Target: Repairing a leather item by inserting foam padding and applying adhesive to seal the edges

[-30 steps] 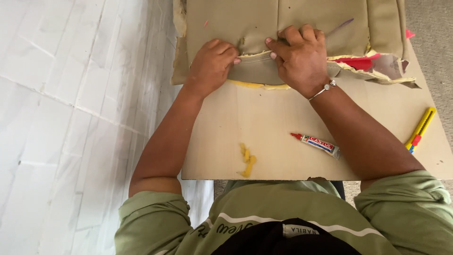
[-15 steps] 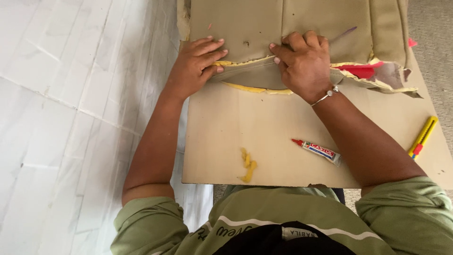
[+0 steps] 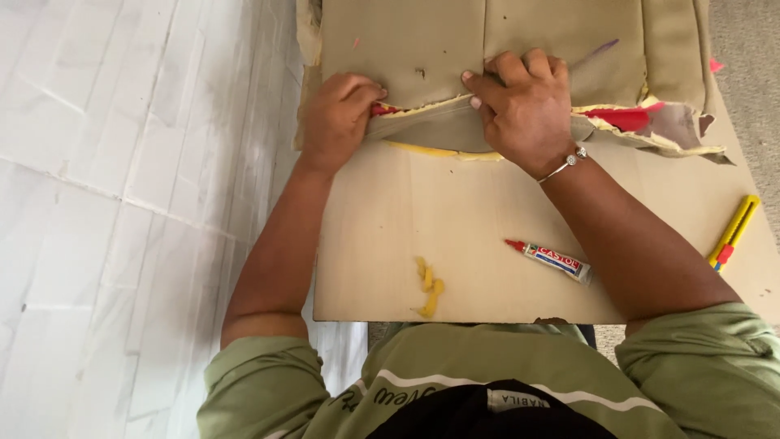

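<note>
Your left hand [image 3: 337, 118] is curled shut at the left end of the torn seam, pinching the edge of the tan cushion cover [image 3: 487, 49] at the far side of the board [image 3: 487, 203]. Your right hand [image 3: 524, 110] lies flat, fingers spread, pressing the flap down mid-seam. The cover looks soft, limp and light, likely to tear further; hold close to the seam. Near right: glue tube [image 3: 551, 260], capped, contents unseen. Far right: yellow cutter [image 3: 734, 232].

Olive-green pushed-up sleeves [image 3: 258, 375], white chest stripe, silver bracelet [image 3: 564, 165] on right wrist
</note>
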